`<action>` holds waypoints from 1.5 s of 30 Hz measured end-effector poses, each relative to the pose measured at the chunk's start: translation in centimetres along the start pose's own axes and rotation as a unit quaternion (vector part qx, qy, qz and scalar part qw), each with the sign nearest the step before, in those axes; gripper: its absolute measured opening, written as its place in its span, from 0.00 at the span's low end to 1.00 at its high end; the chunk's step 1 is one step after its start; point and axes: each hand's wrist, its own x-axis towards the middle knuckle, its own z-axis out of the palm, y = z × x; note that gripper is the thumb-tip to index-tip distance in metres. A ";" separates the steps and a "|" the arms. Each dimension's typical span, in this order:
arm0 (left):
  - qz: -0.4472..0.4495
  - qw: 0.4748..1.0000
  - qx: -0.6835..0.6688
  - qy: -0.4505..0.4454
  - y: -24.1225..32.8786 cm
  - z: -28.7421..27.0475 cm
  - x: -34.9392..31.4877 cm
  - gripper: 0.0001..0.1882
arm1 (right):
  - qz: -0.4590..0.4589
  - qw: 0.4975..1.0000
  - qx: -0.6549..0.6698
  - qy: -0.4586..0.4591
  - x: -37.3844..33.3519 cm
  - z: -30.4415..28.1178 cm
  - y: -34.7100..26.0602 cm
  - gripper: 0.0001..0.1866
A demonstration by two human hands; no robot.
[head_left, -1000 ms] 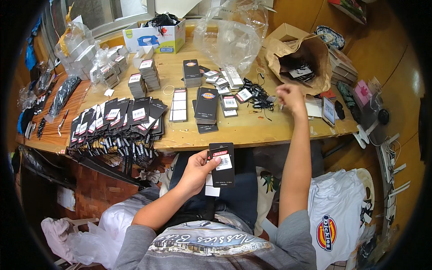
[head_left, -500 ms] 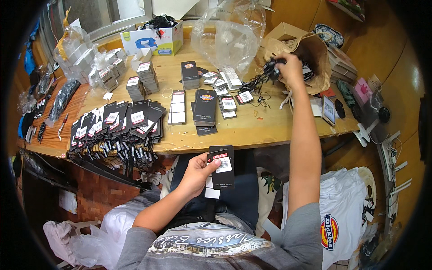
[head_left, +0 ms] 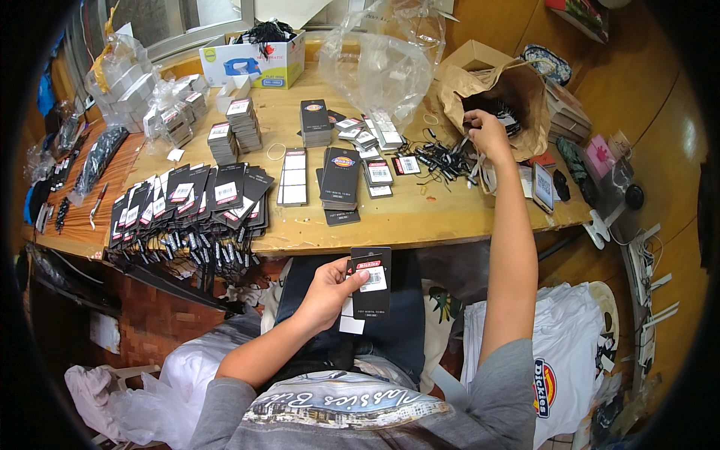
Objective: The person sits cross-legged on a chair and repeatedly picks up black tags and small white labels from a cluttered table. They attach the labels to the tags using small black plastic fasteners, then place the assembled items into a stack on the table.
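Observation:
My left hand [head_left: 328, 294] pinches black hang tags [head_left: 370, 296] above my lap, thumb on the front one. That tag has a red label and a white barcode sticker; a white slip [head_left: 351, 325] sticks out below. At the mouth of a brown paper bag [head_left: 454, 94], my right hand [head_left: 487, 135] has its fingers curled together. I cannot make out what, if anything, is between them. Dark contents show inside the bag. Left of this hand lies a tangled heap of black tag strings [head_left: 442, 159] on the wooden table [head_left: 412, 217].
Stacks of black tags [head_left: 341, 176] and barcode tags [head_left: 377, 172] stand mid-table. Many strung tags [head_left: 191, 196] fan out at the left front edge. Behind are a carton [head_left: 281, 67] and a clear plastic bag [head_left: 379, 67]. A phone [head_left: 544, 186] stands at the right.
My right hand has let go of the black strings, which now lie on the table, and moved slightly down to the bag's opening. My left hand still holds the tags, nearly unmoved.

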 end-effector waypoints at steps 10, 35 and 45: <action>-0.008 1.000 -0.002 -0.004 -0.4 0.2 0.1 0.09 | -0.159 0.970 0.033 -0.180 -5.9 4.7 0.0 0.07; 0.002 1.000 -0.004 -0.010 -0.4 0.0 -0.1 0.09 | -0.054 0.849 0.521 -0.076 -0.3 -6.2 -5.7 0.05; 0.049 0.997 0.055 -0.004 0.3 0.0 -0.2 0.10 | -0.059 0.878 0.457 -0.128 -2.4 -5.6 -7.1 0.05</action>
